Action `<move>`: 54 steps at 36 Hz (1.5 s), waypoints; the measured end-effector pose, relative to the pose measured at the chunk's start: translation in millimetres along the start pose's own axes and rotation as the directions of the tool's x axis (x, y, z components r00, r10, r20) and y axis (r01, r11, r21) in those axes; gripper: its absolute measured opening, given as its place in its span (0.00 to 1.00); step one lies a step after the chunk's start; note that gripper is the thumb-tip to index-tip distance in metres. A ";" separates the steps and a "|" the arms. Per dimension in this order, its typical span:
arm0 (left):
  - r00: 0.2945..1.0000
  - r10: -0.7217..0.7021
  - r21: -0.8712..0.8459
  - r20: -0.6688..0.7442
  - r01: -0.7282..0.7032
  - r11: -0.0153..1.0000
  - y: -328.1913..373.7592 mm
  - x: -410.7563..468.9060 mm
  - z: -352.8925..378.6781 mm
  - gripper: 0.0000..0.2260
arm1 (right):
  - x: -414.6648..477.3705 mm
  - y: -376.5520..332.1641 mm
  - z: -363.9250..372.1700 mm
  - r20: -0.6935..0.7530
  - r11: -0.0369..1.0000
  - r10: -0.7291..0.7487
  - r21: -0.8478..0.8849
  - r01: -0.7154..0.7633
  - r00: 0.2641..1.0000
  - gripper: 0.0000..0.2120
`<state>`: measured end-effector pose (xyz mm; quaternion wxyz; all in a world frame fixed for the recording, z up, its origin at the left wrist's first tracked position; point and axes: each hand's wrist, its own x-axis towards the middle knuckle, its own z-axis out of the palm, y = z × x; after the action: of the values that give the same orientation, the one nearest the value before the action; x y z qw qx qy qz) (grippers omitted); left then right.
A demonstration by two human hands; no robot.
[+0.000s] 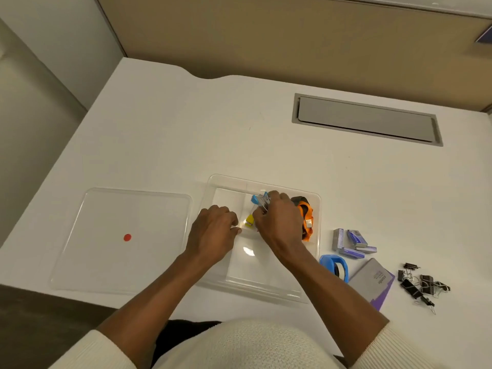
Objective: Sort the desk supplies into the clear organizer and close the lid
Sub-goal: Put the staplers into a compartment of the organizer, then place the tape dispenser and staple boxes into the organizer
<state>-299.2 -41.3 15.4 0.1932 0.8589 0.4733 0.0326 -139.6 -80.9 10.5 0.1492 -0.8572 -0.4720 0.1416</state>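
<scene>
— Head view: where was the right hand [277, 222]?
— Over the organizer [266, 284], fingers pinched on small blue clips [259, 200].
— Left hand [215, 233]?
— Curled loosely beside, holding nothing. Staple boxes [352, 242] lay rightward, nearer the right hand.

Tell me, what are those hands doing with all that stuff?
A person is sorting desk supplies into a clear organizer. The right hand is over a far compartment, its grip closed on small blue items; a yellow one lies below. The left hand rests at the organizer's left side. An orange stapler is already inside. The lid lies off to the left. Staple boxes, a blue tape dispenser and binder clips wait on the desk.
</scene>
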 end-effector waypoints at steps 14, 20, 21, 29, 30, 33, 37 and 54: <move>1.000 -0.005 0.071 -0.031 0.007 0.997 2.0 3.9 5.1 0.07 | -6.6 -17.7 6.7 0.068 0.933 -0.114 -0.335 0.130 0.991 0.17; 1.000 0.007 0.152 0.004 -0.007 0.988 4.9 5.7 7.2 0.06 | -22.6 -3.7 -20.0 0.061 0.972 -0.124 -0.192 0.134 0.990 0.13; 1.000 0.015 0.177 0.012 -0.017 0.984 7.1 5.2 6.7 0.07 | -25.8 3.5 -27.0 0.043 0.981 -0.116 -0.152 0.122 0.992 0.11; 0.992 0.109 0.240 -0.060 -0.091 0.966 53.9 3.5 0.6 0.09 | -63.8 91.4 -62.1 -0.157 0.988 0.156 0.006 -0.157 0.975 0.09; 0.987 0.148 0.215 -0.055 -0.133 0.968 61.8 5.3 1.5 0.07 | -70.3 101.9 -65.1 -0.177 0.981 0.193 0.039 -0.189 0.965 0.08; 0.955 0.288 0.173 -0.074 -0.272 0.947 89.0 13.4 5.7 0.06 | -90.4 131.5 -67.4 -0.162 0.961 0.276 0.074 -0.268 0.947 0.11; 0.864 0.501 0.129 -0.055 -0.491 0.862 132.1 32.3 18.3 0.05 | -117.1 155.2 -64.9 -0.086 0.949 0.316 0.029 -0.315 0.945 0.19; 0.580 0.655 0.176 0.485 -0.798 0.576 242.5 86.1 101.0 0.29 | -140.1 168.2 -15.7 -0.092 0.954 0.266 -0.115 -0.276 0.959 0.28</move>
<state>-33.6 -116.4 -0.8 0.0779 0.9866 0.0213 -0.1420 -76.6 -287.9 -26.4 0.0914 -0.9264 -0.3520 0.0981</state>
